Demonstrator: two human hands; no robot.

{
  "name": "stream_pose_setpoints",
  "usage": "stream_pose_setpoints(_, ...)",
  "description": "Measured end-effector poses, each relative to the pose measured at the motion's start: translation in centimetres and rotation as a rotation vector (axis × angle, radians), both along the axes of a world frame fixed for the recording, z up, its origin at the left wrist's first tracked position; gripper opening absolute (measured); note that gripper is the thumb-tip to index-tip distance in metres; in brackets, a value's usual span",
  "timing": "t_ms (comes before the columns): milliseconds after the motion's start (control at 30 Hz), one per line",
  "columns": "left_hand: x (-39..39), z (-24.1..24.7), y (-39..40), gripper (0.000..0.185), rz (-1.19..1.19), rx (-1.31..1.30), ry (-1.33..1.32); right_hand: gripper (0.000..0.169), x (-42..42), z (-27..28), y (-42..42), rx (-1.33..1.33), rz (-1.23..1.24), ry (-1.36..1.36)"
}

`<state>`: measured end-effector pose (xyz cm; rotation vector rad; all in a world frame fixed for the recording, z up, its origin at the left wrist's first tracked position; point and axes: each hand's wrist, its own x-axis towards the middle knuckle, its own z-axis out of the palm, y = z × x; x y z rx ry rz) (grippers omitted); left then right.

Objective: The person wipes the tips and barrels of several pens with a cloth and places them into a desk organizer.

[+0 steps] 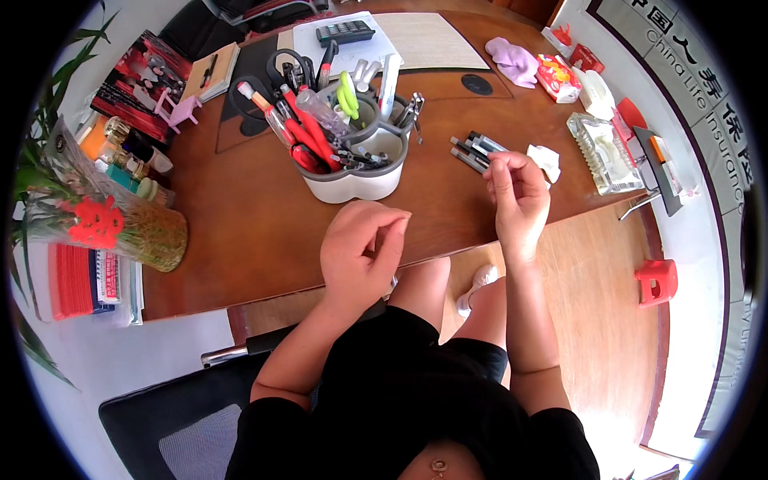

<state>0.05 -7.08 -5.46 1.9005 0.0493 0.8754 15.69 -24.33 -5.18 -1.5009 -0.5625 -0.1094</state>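
Observation:
My left hand (363, 252) hovers over the front edge of the wooden desk (246, 240), thumb and index fingertip pinched together, with no object showing between them. A white and grey desk organizer (354, 187) stands just beyond it. It holds red-handled tools, pens, clear plastic tubes and a lime-green item (347, 96). To the right, my right hand (521, 201) is raised with its fingers curled towards the thumb; nothing is visible in it. Several pens (471, 150) lie on the desk just beyond this hand. A crumpled white tissue (545, 161) lies beside them, partly hidden by the hand.
A plastic-wrapped plant (159, 234) and small bottles (135, 144) line the left side. At the back are a calculator (345, 32) on papers and a purple cloth (513, 62). A glass box (603, 153) stands on the right; a red stool (657, 282) is on the floor.

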Motion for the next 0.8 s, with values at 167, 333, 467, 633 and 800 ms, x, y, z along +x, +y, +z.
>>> stream_pose_setpoints(167, -0.6, 0.2, 0.9, 0.030, 0.080, -0.136, -0.132, 0.025, -1.5, -0.2, 1.4, -0.158, 0.101, -0.251)
stream_pose_setpoints(333, -0.1, 2.7, 3.4, 0.047, 0.183, -0.126, -0.155, 0.049, -3.1, 3.9, 4.7, -0.258, 0.190, -0.511)
stream_pose_setpoints(467, 0.3, 3.5, 4.4, 0.045, 0.215, -0.017, -0.082, 0.051, -3.9, 5.7, 6.8, -0.332, 0.248, -0.522)
stream_pose_setpoints(633, 0.5, 3.9, 4.9, 0.039, 0.200, 0.075, -0.033, 0.041, -3.1, 7.2, 8.2, -0.412, 0.356, -0.495)
stream_pose_setpoints(800, 0.6, 5.3, 5.0, 0.034, 0.146, 0.127, 0.042, 0.035, -2.5, 7.6, 8.8, -0.489, 0.362, -0.498)
